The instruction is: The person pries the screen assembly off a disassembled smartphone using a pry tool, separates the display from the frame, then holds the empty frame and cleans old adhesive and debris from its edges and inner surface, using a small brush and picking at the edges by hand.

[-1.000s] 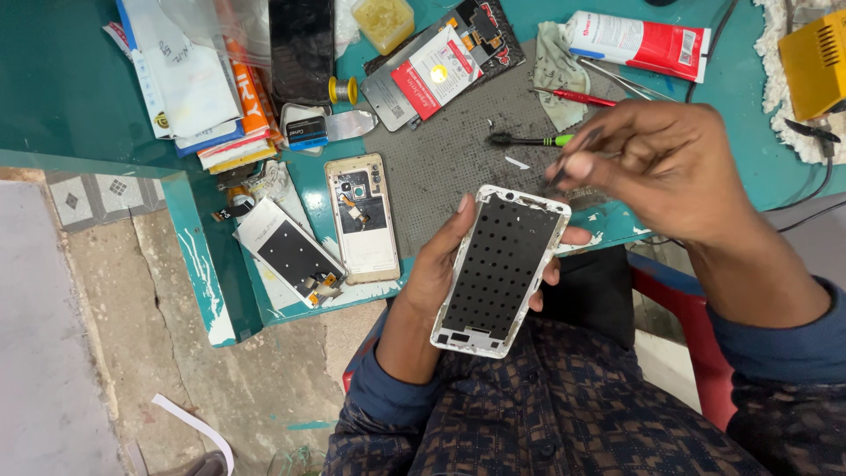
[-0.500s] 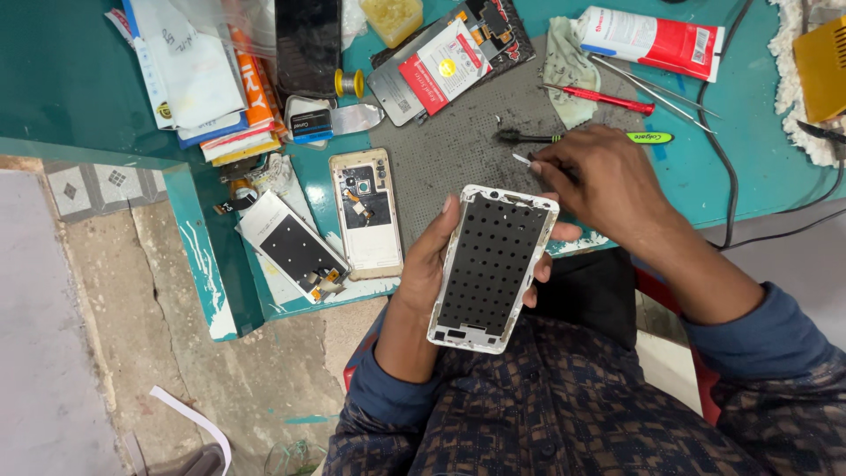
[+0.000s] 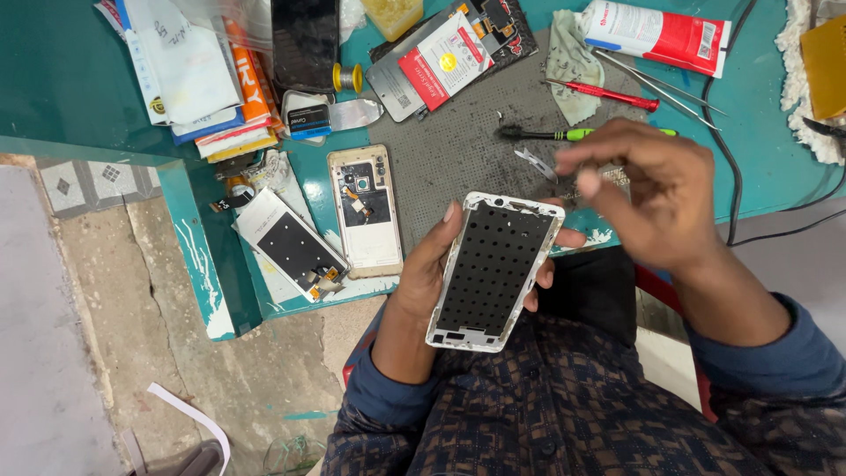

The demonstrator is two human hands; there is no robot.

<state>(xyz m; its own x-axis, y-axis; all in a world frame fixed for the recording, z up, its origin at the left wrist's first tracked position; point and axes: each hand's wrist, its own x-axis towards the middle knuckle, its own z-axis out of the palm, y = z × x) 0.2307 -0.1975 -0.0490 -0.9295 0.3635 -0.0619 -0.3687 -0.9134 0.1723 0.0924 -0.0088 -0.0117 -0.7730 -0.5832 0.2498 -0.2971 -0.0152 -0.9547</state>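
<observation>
My left hand (image 3: 421, 282) cradles white phone frame (image 3: 493, 269) above lap, fingers wrapped round its edges. My right hand (image 3: 652, 198) hovers just beside frame's top corner, fingers pinched together; blurred, cannot tell what they hold. Green-handled screwdriver (image 3: 582, 134) on tabletop (image 3: 62, 88) behind.

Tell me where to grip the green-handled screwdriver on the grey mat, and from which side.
Grip the green-handled screwdriver by its green handle, probably coming from above with the right hand, which hovers just beside it. It lies flat across the grey mat, dark tip end pointing left, so the handle's long sides look open to a pinch.
</observation>
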